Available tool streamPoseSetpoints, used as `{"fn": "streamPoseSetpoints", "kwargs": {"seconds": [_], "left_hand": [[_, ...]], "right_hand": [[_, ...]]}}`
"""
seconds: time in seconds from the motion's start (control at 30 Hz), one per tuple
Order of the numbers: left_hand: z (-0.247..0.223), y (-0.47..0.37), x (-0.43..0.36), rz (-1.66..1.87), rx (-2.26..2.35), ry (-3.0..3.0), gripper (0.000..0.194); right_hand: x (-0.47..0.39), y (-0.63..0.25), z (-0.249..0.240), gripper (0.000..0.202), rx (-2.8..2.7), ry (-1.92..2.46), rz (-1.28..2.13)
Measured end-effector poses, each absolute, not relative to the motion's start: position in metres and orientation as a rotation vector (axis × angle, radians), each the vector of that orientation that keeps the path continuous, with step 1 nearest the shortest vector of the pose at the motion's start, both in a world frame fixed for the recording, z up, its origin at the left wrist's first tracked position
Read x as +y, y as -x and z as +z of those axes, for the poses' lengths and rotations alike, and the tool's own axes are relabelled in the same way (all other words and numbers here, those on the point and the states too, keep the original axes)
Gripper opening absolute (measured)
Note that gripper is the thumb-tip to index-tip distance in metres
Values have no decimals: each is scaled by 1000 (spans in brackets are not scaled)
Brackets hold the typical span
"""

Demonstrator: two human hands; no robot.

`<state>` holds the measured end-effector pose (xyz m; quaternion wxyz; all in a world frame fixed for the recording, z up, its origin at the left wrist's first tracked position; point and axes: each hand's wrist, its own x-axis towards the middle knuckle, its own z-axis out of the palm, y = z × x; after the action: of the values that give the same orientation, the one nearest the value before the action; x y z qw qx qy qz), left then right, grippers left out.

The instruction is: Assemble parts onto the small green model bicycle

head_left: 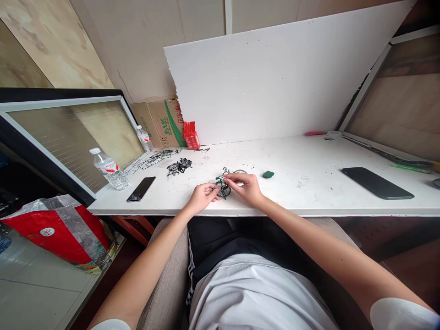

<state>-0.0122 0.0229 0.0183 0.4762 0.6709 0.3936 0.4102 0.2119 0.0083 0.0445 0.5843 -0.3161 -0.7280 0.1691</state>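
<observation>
Green model bicycle [225, 191] stands toward the near edge of the table [292, 200], between both hands. Left hand [202, 197] grasps its left side by fingertips; right hand [248, 188] pinches its upper part, exact contact hidden. Risk: thin parts could snap under excess squeezing.

- Table [302, 199]: bright, diffuse light; shadows on top faint, soft.
- Below front edge: dim, right portion hazy.
- Framed glass panel [74, 137] at table's left end: pale, streaked reflections.
- Wide-angle stretch toward picture edges.
- Model bicycle [225, 189] near front edge: thin parts poorly resolved.
</observation>
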Motion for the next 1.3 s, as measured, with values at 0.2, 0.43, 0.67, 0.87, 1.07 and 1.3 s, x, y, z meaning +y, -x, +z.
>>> {"fn": "streamPoseSetpoints", "kwargs": {"seconds": [0.2, 0.43, 0.67, 0.87, 1.07, 1.3], "left_hand": [[20, 11, 21, 1001, 967, -1657, 42], [21, 11, 19, 988, 967, -1675, 46], [22, 9, 19, 990, 967, -1690, 45], [22, 8, 18, 1003, 972, -1658, 44], [20, 9, 20, 1001, 969, -1656, 43], [18, 12, 21, 994, 953, -1673, 41]], "right_hand": [[8, -208, 46, 22, -1695, 712, 410], [11, -202, 49, 30, -1612, 818, 460], [11, -206, 49, 32, -1678, 726, 376], [11, -220, 70, 25, -1880, 676, 445], [17, -226, 73, 27, -1875, 729, 652], [14, -224, 75, 28, -1851, 750, 766]]}}
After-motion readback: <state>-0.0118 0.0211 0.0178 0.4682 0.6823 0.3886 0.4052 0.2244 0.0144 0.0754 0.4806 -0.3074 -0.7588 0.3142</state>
